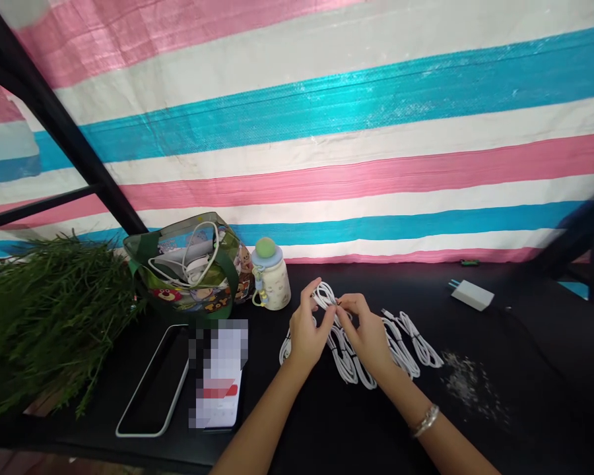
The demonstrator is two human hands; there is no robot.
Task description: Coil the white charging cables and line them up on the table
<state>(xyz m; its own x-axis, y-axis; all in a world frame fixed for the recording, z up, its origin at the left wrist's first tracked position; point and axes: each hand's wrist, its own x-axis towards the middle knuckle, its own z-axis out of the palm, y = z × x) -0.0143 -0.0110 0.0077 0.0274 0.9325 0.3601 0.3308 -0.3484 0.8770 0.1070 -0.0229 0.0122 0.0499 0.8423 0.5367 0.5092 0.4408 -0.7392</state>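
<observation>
The left hand (307, 335) and right hand (370, 335) are together, fingertips pinching one white coil (325, 294) over the table (321, 429). Tied coils (420, 340) lie near and right of them, seemingly done. The pinched one looks unfinished; fingers hide whether it is tied.

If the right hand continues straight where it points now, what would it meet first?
The right hand would likely meet the coiled white cable bundle between both hands first, then the left hand; exact depth is unclear.
</observation>
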